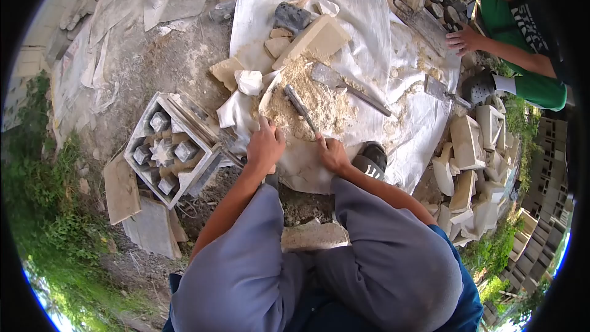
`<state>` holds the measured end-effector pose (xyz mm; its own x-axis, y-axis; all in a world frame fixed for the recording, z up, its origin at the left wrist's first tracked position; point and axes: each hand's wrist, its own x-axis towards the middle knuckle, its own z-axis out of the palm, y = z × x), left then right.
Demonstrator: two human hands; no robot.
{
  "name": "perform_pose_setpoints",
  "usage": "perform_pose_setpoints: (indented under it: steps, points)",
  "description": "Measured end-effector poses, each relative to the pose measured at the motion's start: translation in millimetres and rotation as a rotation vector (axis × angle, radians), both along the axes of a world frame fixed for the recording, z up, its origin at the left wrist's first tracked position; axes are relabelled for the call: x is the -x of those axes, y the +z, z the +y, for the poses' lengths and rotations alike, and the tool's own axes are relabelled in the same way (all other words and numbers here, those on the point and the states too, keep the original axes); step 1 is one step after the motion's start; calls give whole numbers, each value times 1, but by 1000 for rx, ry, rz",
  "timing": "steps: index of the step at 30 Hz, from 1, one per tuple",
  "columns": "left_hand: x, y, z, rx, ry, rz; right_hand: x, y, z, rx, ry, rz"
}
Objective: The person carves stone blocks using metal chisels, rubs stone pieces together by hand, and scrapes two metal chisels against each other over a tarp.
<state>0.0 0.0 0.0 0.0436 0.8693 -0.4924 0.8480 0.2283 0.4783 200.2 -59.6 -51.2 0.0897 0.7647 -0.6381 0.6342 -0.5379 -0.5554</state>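
Observation:
My right hand (pixel 333 155) is closed around the near end of a narrow grey metal hand tool (pixel 298 106), whose long head lies over a heap of sandy, pale stone dust (pixel 319 107). Beside it, my left hand (pixel 266 146) has its fingers curled down at the near left edge of the heap; what they hold, if anything, is hidden. A flat-bladed tool with a dark handle (pixel 359 96) rests across the heap. Behind that leans a beige stone block (pixel 313 42). A white stone chunk (pixel 249 82) sits to the left.
A white sheet (pixel 362 12) lies under the work. On it is a black-headed mallet (pixel 292 17). At left stands a hexagonal mould-like frame with a star centre (pixel 162 152). Stone offcuts (pixel 467 141) are piled right. Another person's hand (pixel 465 40) reaches in at upper right.

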Motion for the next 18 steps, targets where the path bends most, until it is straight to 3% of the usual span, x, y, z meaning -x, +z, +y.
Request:
perform_pose_setpoints:
  steps: [2,6,8,12,14,18]
  points:
    - [-1,-3,-1,-41,4,12,1,1,-1,-155,-32,22]
    - [-1,-4,-5,-54,9,15,1,35,4,-154,-43,68]
    - [-2,-6,-6,-45,-1,-32,0,42,2,-274,-43,116]
    - [-1,-6,-8,-116,17,-18,3,21,-2,-245,-3,51]
    - [2,-8,-5,-135,23,-22,4,11,1,-71,-20,-10]
    - [3,-5,-6,-130,1,15,4,25,3,-39,5,47]
